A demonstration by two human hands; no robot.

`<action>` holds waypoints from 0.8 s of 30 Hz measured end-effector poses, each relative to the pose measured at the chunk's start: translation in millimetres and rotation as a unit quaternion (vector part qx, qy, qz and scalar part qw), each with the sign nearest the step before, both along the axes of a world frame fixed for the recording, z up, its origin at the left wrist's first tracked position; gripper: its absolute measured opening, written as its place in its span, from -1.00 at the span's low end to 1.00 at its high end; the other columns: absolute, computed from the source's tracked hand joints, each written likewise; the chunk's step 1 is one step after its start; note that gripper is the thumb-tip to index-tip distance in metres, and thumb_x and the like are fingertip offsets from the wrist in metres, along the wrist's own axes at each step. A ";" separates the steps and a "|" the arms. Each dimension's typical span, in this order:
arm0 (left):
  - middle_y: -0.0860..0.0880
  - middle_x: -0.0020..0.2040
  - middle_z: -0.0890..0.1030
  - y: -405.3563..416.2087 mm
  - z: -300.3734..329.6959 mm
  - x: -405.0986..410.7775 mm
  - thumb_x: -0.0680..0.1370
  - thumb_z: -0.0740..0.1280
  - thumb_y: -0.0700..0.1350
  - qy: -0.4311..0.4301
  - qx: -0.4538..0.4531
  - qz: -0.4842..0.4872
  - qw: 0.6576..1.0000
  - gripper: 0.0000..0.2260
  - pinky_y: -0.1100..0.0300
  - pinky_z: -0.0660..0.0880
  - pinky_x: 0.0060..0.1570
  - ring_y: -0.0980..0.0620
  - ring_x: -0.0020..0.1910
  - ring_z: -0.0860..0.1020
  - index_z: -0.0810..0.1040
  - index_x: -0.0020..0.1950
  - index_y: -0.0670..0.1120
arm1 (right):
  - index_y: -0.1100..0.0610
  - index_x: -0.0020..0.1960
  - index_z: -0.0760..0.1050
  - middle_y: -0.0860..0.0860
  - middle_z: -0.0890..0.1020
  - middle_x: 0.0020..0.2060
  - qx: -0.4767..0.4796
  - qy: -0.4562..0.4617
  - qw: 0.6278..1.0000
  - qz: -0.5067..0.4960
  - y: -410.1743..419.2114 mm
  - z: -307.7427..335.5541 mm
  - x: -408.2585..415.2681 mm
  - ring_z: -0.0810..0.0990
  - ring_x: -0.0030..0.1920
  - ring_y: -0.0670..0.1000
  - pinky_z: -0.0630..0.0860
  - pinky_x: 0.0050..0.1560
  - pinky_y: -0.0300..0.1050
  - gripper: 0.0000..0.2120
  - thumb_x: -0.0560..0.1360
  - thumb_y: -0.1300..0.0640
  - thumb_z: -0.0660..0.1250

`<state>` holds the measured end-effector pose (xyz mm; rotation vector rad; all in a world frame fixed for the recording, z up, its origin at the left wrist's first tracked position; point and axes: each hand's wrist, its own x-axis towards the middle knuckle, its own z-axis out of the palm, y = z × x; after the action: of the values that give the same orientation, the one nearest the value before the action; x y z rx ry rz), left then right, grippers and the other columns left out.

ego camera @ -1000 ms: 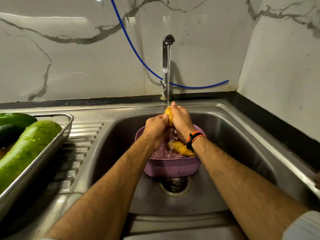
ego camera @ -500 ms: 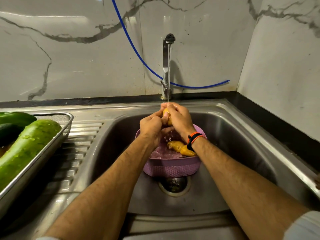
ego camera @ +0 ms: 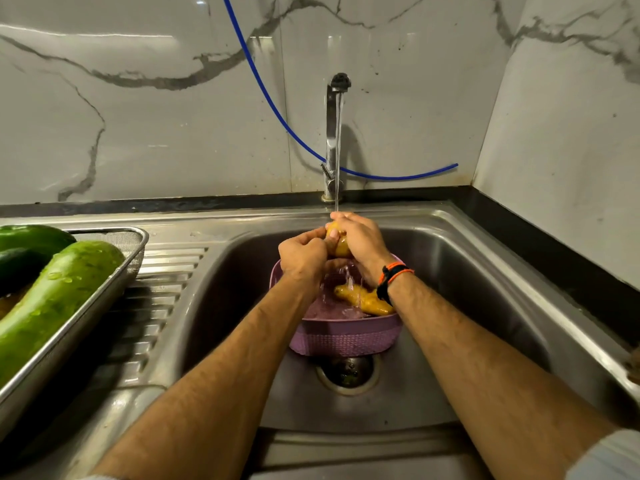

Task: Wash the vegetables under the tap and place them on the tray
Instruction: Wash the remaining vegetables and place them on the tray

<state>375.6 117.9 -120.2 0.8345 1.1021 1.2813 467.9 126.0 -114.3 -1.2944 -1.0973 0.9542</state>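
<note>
Both hands have barely moved, the left hand (ego camera: 304,256) and right hand (ego camera: 360,242) still curled around a yellow vegetable (ego camera: 337,245) under the tap (ego camera: 333,133), at 12 o'clock above the purple basket (ego camera: 346,336), with no writing showing.

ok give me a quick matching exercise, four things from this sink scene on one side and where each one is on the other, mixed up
Things:
1. yellow vegetable
2. purple basket
3. green gourd
4. blue hose

Places:
A. in the metal tray on the left
B. against the marble wall
C. held in both hands under the tap
D. in the sink, over the drain

Pairs: 1-C, 2-D, 3-A, 4-B
</note>
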 end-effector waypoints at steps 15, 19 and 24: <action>-0.20 0.11 0.66 13.5 -15.2 -15.0 0.37 0.54 -0.36 0.075 0.024 -0.052 0.996 -0.48 -0.09 0.59 0.17 -0.15 0.10 0.65 0.55 0.32 -0.21 | 0.35 0.10 0.55 0.17 0.61 -0.15 -0.068 0.347 0.935 -0.017 -4.3 6.0 0.2 0.59 -0.17 0.07 0.53 -0.24 -0.10 -0.81 0.58 0.33 0.20; -0.20 0.12 0.66 10.6 -11.3 -13.2 0.36 0.52 -0.41 0.051 0.048 -0.074 0.995 -0.46 -0.05 0.58 0.18 -0.15 0.12 0.64 0.52 0.33 -0.23 | 0.38 0.11 0.55 0.16 0.61 -0.21 -0.056 0.351 0.934 -0.030 -3.4 6.9 -0.8 0.59 -0.22 0.04 0.57 -0.27 -0.19 -0.79 0.59 0.36 0.17; -0.20 0.04 0.67 6.9 -4.9 -10.9 0.45 0.48 -0.33 -0.012 0.052 -0.094 0.994 -0.62 0.01 0.63 0.05 -0.08 -0.03 0.67 0.54 0.25 -0.27 | 0.38 0.16 0.54 0.18 0.65 -0.17 -0.029 0.333 0.942 -0.011 -3.8 5.7 1.5 0.63 -0.17 0.07 0.61 -0.15 -0.15 -0.74 0.59 0.34 0.14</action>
<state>364.7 124.8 -125.1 0.9748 0.9212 1.1946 469.4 122.3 -108.6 -0.9105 -0.5259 1.2887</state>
